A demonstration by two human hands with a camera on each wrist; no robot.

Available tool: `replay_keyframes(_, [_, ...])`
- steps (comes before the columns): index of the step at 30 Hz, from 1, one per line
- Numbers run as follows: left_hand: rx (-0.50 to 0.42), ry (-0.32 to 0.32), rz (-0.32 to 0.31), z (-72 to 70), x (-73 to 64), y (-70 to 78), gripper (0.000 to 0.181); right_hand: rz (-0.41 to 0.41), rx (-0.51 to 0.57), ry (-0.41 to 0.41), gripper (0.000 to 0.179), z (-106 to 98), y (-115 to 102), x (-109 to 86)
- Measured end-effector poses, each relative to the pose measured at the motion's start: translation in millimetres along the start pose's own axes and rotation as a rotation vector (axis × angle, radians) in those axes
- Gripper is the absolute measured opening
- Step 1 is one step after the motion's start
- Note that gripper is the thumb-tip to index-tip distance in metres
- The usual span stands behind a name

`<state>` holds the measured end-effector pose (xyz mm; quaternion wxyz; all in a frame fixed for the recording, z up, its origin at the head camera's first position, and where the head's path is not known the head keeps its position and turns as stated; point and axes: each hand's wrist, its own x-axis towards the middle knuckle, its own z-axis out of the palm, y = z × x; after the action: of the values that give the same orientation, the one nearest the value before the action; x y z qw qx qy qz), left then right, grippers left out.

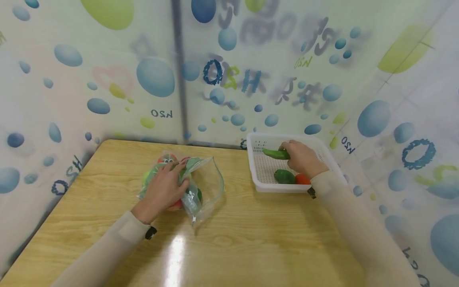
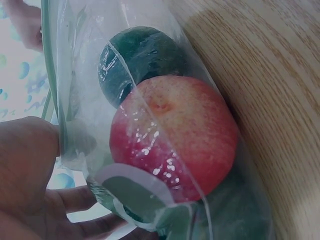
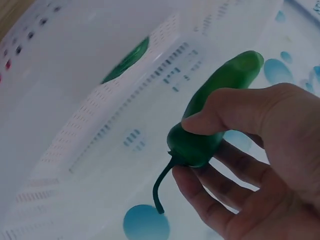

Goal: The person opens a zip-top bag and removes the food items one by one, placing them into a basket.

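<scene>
Pale sleeves nearest: left sleeve (image 1: 104, 247) and right sleeve (image 1: 362, 227) slant in from the lower corners of the head view. Patterned backdrop (image 1: 269, 95) comes next in size, pale with blue and lime ovals and scattered lettering; it stands behind the table and along both sides. Wooden table (image 1: 236, 239), light-toned and grained, glare near its front. White basket (image 1: 279, 189), perforated, sits at the table's far right. Clear plastic bag (image 1: 208, 201) lies left of centre, mouth toward the basket, well apart from it, filled with mixed produce.

Left hand (image 1: 163, 189) rests over the bag, fingers spread and only gently bent, thumb standing apart from them by the mouth. Right hand (image 1: 303, 157) is closed about the pepper, thumb on one side and fingers on the other.

Red fruit (image 2: 172, 135), mottled with yellow, shows through the plastic in the left wrist view; dark green round piece (image 2: 142, 60) touches it, partly behind. Green pepper (image 1: 277, 154) is held over the basket's interior, its thin curved stem hanging free of the fingers. Below it in the basket, at the front: dark green piece (image 1: 284, 176), rounded, and just beside it a red-orange piece (image 1: 303, 179), partly hidden by the right arm.
</scene>
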<state>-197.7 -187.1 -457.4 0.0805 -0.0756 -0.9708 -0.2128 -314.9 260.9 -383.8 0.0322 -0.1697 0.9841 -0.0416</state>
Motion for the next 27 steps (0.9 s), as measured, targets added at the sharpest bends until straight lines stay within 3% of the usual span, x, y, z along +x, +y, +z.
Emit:
replay_keyframes(14, [0.051, -0.006, -0.054, -1.9, -2.5, 0.6, 0.061, 0.093, 0.033, -0.269, 0.047, -3.6, 27.4, 2.8])
replay_keyframes(22, [0.042, -0.035, -0.085, -3.4, -3.5, 0.3, 0.069, 0.106, 0.049, -0.314, 0.049, 1.2, 31.0, 5.6])
replay_keyframes(27, [0.043, -0.041, -0.090, -4.0, -4.3, -0.5, 0.070, 0.096, 0.056, -0.287, 0.049, 0.8, 27.3, 3.7])
